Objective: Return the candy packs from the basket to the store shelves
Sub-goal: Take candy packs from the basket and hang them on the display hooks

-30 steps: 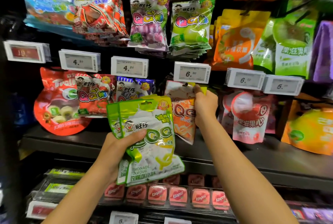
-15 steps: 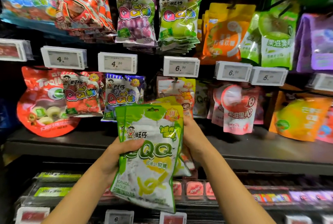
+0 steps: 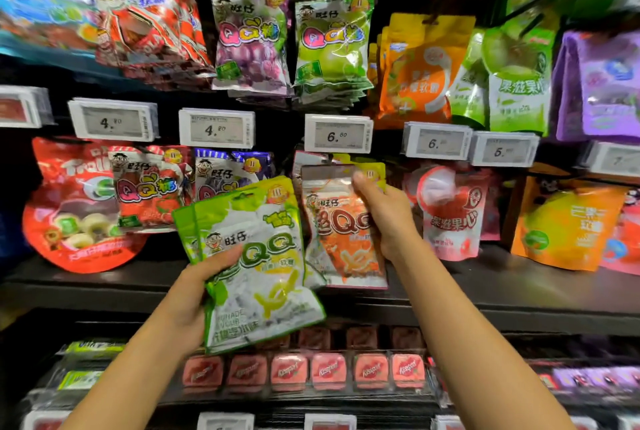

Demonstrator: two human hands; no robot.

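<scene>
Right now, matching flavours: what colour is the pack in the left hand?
Green and white with yellow lemon art: the pack, in the left hand, head view.

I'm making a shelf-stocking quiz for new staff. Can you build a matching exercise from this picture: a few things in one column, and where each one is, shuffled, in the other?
Things:
1. green lemonade candy packs
2. orange QQ pack
3. purple grape QQ pack
4. red Kisspot boxes

Places:
A. hanging in the top row, left of a green QQ pack
B. in the left hand
C. on the lowest shelf, in a row
D. under the 6.80 price tag, in the grip of the right hand

Pairs: 1-B, 2-D, 3-A, 4-C
</scene>
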